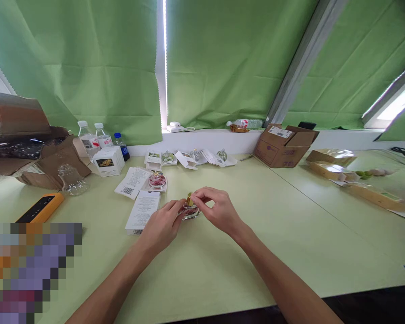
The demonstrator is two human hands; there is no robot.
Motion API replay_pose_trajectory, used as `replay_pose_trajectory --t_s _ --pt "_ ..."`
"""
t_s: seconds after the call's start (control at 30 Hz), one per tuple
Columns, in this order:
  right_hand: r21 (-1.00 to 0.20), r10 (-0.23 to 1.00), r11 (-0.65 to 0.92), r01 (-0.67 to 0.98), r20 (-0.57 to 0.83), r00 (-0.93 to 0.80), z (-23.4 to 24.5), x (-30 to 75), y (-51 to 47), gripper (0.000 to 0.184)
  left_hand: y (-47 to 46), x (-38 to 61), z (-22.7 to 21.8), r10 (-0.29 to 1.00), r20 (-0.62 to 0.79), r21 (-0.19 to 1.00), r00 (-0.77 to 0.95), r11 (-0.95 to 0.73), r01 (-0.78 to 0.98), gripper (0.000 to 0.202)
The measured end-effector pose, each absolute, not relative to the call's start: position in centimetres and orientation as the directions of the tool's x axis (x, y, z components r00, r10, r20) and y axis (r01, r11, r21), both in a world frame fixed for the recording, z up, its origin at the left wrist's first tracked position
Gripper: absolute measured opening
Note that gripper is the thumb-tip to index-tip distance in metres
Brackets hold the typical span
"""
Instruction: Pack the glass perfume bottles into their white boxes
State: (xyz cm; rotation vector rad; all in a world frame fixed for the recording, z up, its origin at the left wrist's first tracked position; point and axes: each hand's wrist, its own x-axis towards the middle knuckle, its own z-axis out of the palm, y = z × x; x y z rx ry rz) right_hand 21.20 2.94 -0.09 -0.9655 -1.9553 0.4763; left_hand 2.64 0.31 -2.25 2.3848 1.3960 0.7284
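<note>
A small clear glass bottle [191, 213] with dark red contents rests on the table in front of me. My left hand [165, 220] is closed around its left side. At the top, the fingers of my right hand [216, 207] pinch the gold cap [189, 199], which sits at the bottle's neck. Whether the cap is screwed tight or loose, I cannot tell. Just left of my left hand lies a white printed box [143, 211]. Behind it, a similar bottle with red contents [157, 180] lies in an opened white package beside a printed flap [132, 182].
Several opened white boxes with round glass bottles [168, 157] line the back. A cardboard box [283, 146] stands back right, with clear-lidded trays [334, 171] beyond. On the left are white boxes [108, 161], plastic bottles [87, 137], an empty clear bottle [71, 181] and an orange-black device [42, 208].
</note>
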Motion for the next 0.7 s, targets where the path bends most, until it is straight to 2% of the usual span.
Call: replay_pose_trajectory --t_s 0.47,0.7 --pt "-0.656 0.787 0.616 0.437 0.539 -0.301 -0.16 21.20 2.84 0.020 0.46 2.62 -2.38 0.875 0.271 0.483 0.402 -0.484 0.729 0.034" --pt "-0.603 0.790 0.606 0.518 0.534 -0.302 -0.31 21.11 2.81 0.016 0.42 2.61 -2.39 0.869 0.282 0.474 0.406 -0.495 0.729 0.032"
